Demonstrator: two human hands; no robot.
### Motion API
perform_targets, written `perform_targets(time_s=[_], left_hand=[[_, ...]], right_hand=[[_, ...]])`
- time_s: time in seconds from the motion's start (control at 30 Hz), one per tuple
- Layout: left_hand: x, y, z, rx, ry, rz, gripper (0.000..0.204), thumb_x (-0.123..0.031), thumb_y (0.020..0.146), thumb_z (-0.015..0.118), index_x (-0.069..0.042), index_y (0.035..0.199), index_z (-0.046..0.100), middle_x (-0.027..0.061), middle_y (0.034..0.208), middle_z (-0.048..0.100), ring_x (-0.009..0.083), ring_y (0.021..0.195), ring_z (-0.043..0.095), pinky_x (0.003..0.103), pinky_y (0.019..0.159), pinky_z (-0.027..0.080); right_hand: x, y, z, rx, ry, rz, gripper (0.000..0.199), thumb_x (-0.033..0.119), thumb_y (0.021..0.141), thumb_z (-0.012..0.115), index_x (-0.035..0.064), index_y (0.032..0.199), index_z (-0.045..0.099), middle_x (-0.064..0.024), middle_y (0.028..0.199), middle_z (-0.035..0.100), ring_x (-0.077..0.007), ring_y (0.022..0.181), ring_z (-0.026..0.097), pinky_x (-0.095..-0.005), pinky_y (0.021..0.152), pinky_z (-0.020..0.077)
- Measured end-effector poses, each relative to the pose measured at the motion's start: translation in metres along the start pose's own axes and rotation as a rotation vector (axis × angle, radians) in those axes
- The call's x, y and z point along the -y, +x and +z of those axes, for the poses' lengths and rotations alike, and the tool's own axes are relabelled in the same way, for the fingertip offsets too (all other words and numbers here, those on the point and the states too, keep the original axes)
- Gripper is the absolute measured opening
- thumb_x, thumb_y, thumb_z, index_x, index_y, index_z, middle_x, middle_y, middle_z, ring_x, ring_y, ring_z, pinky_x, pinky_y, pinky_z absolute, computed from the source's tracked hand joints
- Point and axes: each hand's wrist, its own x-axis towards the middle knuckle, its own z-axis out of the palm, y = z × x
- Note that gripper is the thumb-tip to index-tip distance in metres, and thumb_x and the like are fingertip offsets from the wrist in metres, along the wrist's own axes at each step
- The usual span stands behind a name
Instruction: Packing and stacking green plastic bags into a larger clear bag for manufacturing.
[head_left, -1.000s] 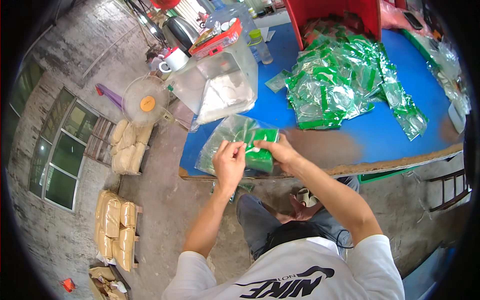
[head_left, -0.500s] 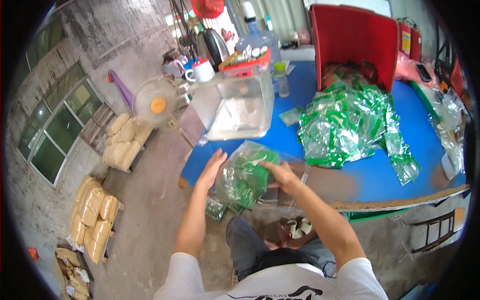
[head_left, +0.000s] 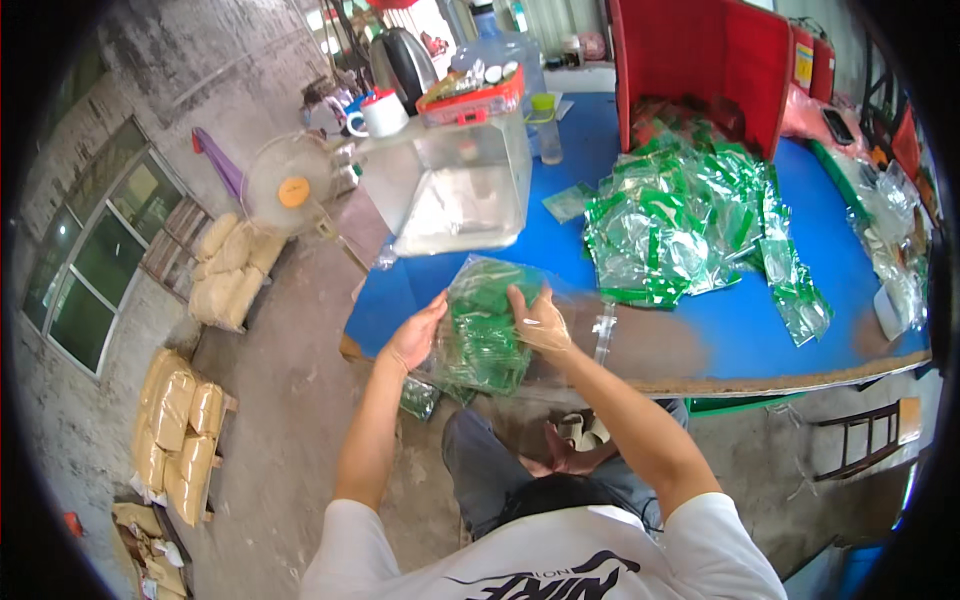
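Observation:
A large clear plastic bag [head_left: 575,312] lies across the table's front edge, with a stack of green packets [head_left: 488,335] inside it. My left hand [head_left: 418,335] grips the bag's left side, fingers along its edge. My right hand [head_left: 538,322] appears to be inside the bag, since clear film crosses its wrist. Its thumb and fingers are on the packets, and some fingertips are hidden. The bag's loose end stretches to the right, past my wrist. Below the bag, near my knee, hangs another green-and-clear packet [head_left: 420,398].
A heap of green-and-clear packets [head_left: 680,230] spills from a red bin [head_left: 700,70] onto the blue table [head_left: 570,255]. At the back left of the table are a clear box [head_left: 465,195], a white mug [head_left: 380,115] and a kettle [head_left: 402,70]. A fan [head_left: 290,190] stands beyond the left edge.
The view has shifted slightly. My right hand has moved further over the packets, and the stack looks straighter and flatter in the bag. My left hand stays at the bag's left side.

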Motion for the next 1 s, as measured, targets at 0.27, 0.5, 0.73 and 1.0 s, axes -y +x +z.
perform_targets(time_s=[0.27,0.5,0.73,1.0], left_hand=[[-0.021,-0.007,0.043,-0.009,0.238,0.002,0.071,-0.025,0.102,0.057,0.000,0.159,0.023,0.0107,0.167,0.022,0.0204,0.154,0.016,0.035,0.124,0.010],[-0.019,-0.010,0.065,-0.006,0.554,0.139,0.086,-0.015,0.088,0.077,-0.001,0.157,0.029,0.0156,0.159,0.037,0.0221,0.143,0.037,0.034,0.117,0.031],[-0.044,0.009,0.079,-0.052,1.164,0.393,0.081,-0.029,0.090,0.074,-0.011,0.158,0.032,0.0184,0.165,0.023,0.0323,0.153,0.023,0.044,0.123,0.020],[0.003,0.016,0.134,0.171,1.719,0.502,0.089,-0.055,0.088,0.066,-0.020,0.160,0.026,0.0081,0.168,0.018,0.0329,0.154,0.016,0.055,0.125,0.007]], right_hand=[[-0.055,-0.027,0.015,-0.128,-0.144,-0.423,0.089,0.018,0.099,0.059,-0.0050,0.156,-0.004,-0.0211,0.079,0.071,-0.0358,0.067,0.071,-0.0457,0.062,0.0578],[-0.032,-0.071,-0.026,0.252,0.192,-0.265,0.112,0.014,0.088,0.072,0.0004,0.157,-0.015,-0.0248,0.077,0.067,-0.0328,0.066,0.070,-0.0414,0.060,0.0548],[-0.056,-0.091,-0.059,0.414,-0.206,-0.558,0.072,0.010,0.088,0.072,0.0086,0.151,0.038,-0.0188,0.091,0.072,-0.0379,0.077,0.069,-0.0462,0.074,0.0550],[-0.059,0.023,-0.216,-0.298,-0.674,-0.765,0.068,0.048,0.084,0.075,0.0116,0.138,0.054,-0.0223,0.131,0.057,-0.0405,0.114,0.059,-0.0489,0.094,0.0498]])
